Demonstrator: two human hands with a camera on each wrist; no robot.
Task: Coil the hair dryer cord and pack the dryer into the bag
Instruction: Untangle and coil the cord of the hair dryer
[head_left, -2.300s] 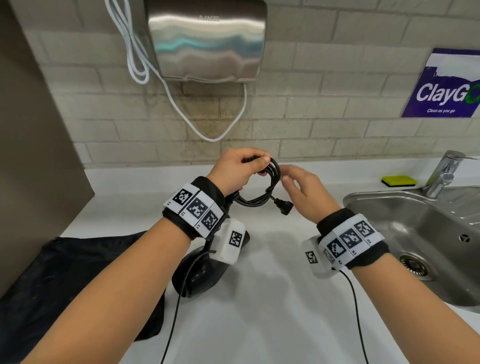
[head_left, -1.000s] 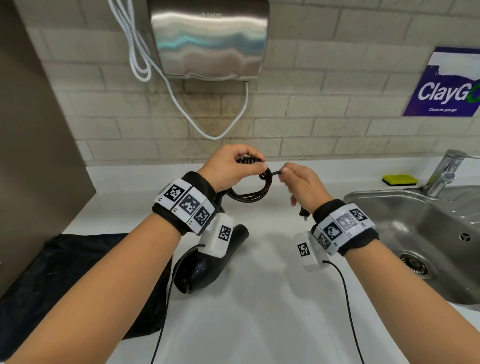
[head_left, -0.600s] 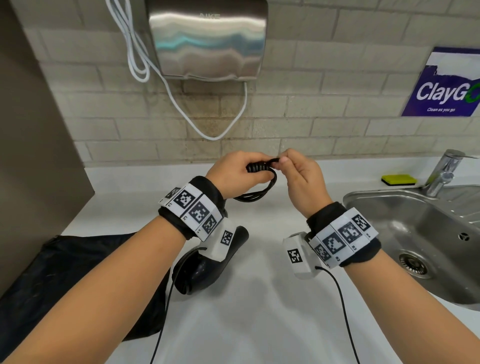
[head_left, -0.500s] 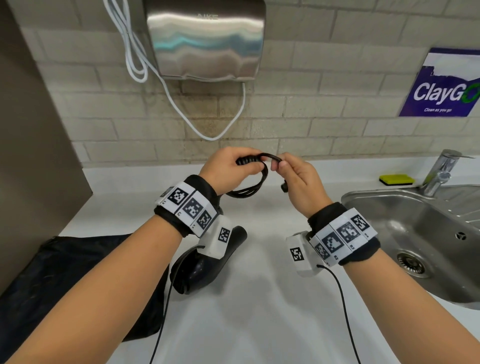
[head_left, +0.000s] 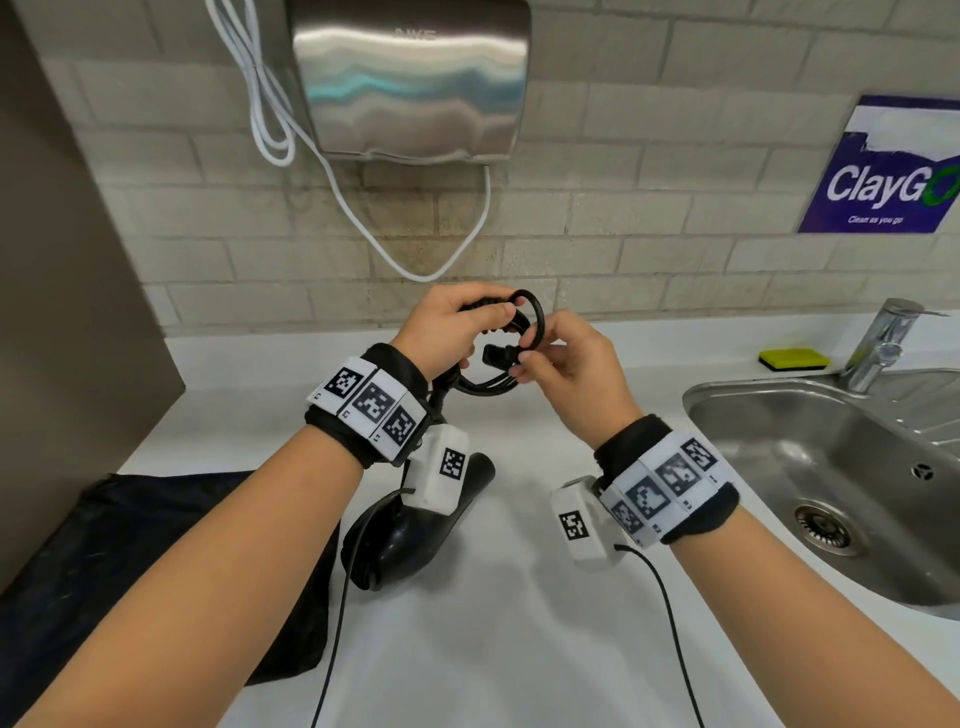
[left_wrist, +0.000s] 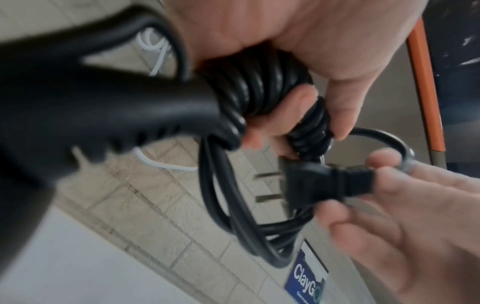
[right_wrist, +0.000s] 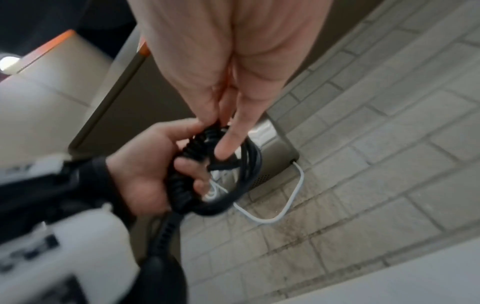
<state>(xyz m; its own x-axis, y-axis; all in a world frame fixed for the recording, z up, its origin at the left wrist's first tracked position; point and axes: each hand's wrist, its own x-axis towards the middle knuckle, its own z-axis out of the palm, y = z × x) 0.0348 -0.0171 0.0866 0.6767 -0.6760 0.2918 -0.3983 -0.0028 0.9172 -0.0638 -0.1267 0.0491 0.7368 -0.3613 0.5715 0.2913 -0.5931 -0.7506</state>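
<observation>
Above the white counter my left hand (head_left: 493, 319) grips the bundled black cord coil (head_left: 491, 385), its fingers curled round the tightly wound part (left_wrist: 259, 86). My right hand (head_left: 522, 356) pinches the two-pin plug (left_wrist: 324, 183) beside the coil, with a short loop of cord (head_left: 535, 312) arching over its fingers. The black hair dryer (head_left: 415, 530) hangs below my left wrist with its body on the counter, partly hidden by the wrist camera. A flat black bag (head_left: 130, 545) lies on the counter at the left.
A steel sink (head_left: 831, 467) with a tap (head_left: 883, 338) is at the right, with a yellow sponge (head_left: 792, 358) behind it. A wall hand dryer (head_left: 410, 78) with a white cable hangs above. A brown panel (head_left: 67, 312) closes the left side.
The right hand wound the cord's loose end round the coil. The plug, which hung below the coil, is now pinched at the coil's middle. The left hand kept its grip.
</observation>
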